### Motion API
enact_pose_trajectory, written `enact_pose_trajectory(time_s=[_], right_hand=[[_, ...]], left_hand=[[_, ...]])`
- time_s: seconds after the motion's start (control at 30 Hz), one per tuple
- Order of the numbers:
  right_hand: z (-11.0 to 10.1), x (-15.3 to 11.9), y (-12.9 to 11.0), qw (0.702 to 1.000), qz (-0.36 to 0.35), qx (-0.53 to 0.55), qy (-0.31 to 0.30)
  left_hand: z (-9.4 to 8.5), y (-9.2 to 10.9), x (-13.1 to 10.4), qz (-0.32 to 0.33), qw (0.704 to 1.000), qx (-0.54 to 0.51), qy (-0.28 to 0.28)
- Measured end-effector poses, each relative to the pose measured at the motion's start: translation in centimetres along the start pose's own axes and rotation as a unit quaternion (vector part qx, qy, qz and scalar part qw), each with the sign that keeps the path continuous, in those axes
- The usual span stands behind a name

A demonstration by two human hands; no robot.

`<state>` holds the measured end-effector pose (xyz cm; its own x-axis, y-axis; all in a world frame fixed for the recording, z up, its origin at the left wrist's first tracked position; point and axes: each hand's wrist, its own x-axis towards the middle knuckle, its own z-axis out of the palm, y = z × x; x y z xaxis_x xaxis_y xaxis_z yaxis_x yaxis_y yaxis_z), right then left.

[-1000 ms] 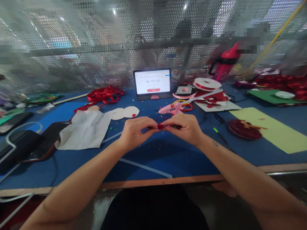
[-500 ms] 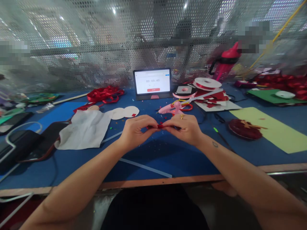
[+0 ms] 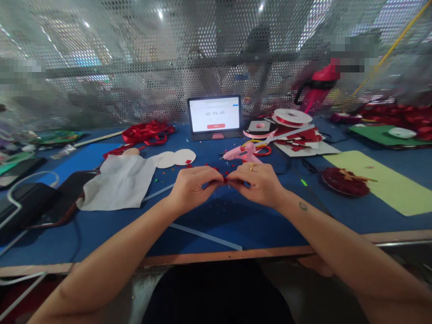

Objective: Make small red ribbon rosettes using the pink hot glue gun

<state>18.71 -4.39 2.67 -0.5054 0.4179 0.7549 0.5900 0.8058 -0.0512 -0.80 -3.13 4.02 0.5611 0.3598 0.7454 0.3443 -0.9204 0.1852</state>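
My left hand (image 3: 197, 183) and my right hand (image 3: 254, 182) meet above the middle of the blue table. Both are closed in a pinch on a small piece of red ribbon (image 3: 226, 179), mostly hidden by the fingertips. Just beyond my right hand lies a pink glue gun (image 3: 241, 152), its nozzle pointing left. Scissors with red handles (image 3: 265, 150) rest behind it. White paper circles (image 3: 175, 158) lie beyond my left hand, with a small red square (image 3: 188, 161) on one of them.
A white cloth (image 3: 118, 184) and a dark phone (image 3: 69, 198) lie left. Red ribbon (image 3: 148, 132) is heaped behind. A tablet (image 3: 214, 114) stands at the back. Ribbon spools (image 3: 292, 117), a dark red round piece (image 3: 344, 181) and yellow paper (image 3: 384, 180) are on the right.
The fingertips of both hands have drawn closer together, and less of the red ribbon shows between them. Things on the table have stayed where they were.
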Motion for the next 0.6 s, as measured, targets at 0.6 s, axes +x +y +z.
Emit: enact_pose_trajectory(time_s=[0.6], right_hand=[[-0.01,-0.1,-0.5,0.992,-0.07,-0.083,-0.07]], left_hand=[[0.22,0.17,-0.24,0.006,0.999,0.053,-0.005]])
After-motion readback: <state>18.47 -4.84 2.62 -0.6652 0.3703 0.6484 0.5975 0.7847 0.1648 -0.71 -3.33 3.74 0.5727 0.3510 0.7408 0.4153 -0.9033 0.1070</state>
